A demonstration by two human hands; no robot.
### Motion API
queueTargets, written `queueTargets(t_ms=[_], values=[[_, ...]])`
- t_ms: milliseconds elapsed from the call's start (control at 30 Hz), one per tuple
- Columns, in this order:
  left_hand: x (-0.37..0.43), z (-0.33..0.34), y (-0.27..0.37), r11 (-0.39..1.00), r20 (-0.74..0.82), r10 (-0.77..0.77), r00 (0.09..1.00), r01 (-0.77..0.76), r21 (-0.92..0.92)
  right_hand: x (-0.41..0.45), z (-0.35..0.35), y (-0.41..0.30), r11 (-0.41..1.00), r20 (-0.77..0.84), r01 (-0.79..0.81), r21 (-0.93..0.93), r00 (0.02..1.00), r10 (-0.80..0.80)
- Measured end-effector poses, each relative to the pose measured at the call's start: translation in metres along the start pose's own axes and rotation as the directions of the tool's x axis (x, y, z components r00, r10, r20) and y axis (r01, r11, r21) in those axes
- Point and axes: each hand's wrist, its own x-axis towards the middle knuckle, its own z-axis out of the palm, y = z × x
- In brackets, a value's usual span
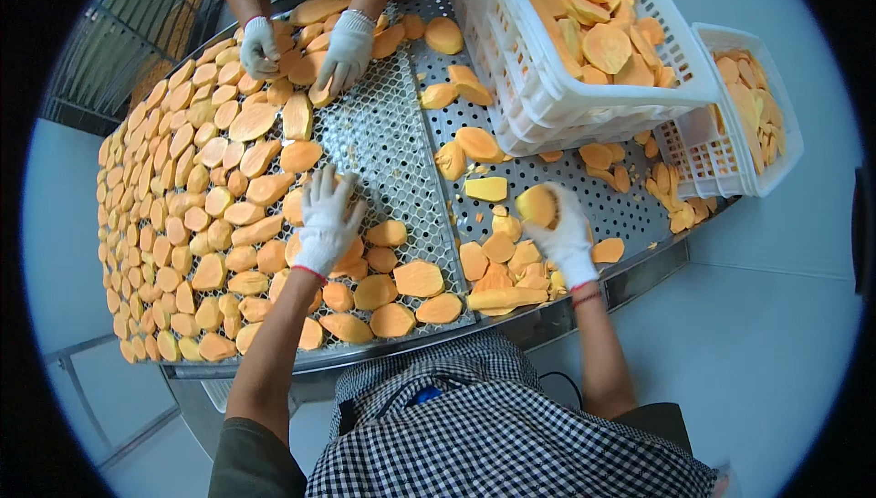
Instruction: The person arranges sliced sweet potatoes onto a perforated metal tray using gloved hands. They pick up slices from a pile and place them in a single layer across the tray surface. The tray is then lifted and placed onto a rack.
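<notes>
Orange slices, probably sweet potato point(253, 121), lie close together in a layer on a mesh tray point(373, 132). My left hand point(327, 221), in a white knit glove, rests palm down with fingers spread over slices near the tray's middle; whether it grips one is hidden. In my gloved right hand point(564, 231) is a thick orange slice point(536, 206), held above the perforated metal table point(626, 214). Just below that hand lies a loose heap of slices point(506, 265). A single yellowish slice point(486, 189) is left of the held one.
Across the table, a co-worker's gloved hands point(345, 53) touch slices at the tray's far side. A large white plastic crate point(561, 104) full of slices stands on the table at the back right, with a second white crate point(746, 183) beside it. A metal rack point(130, 39) stands upper left.
</notes>
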Motion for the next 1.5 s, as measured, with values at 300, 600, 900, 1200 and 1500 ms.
queueTargets(t_ms=[300, 600, 900, 1200, 1500], values=[[-0.067, 0.002, 0.070, 0.999, 0.307, 0.045, 0.951, -0.040, -0.023, -0.001, 0.082, -0.088, 0.902, 0.484, 0.424, -0.083, 0.808, -0.336], [-0.063, 0.005, 0.083, 1.000, 0.332, 0.013, 0.943, -0.018, 0.012, -0.008, 0.090, -0.063, 0.928, 0.392, 0.349, 0.131, 0.841, -0.372], [-0.057, -0.008, 0.160, 0.977, 0.387, 0.178, 0.905, -0.117, -0.176, -0.038, -0.056, 0.060, 0.854, 0.299, -0.008, -0.521, 0.935, 0.191], [-0.086, 0.061, 0.236, 0.903, 0.188, 0.415, 0.890, -0.376, -0.209, -0.076, -0.057, 0.071, 0.882, 0.131, -0.418, 0.218, 0.908, 0.398], [-0.039, -0.019, 0.118, 0.284, 0.211, -0.370, 0.905, 0.327, -0.902, -0.020, 0.002, -0.005, 0.638, 0.348, -0.324, 0.698, 0.933, 0.094]])
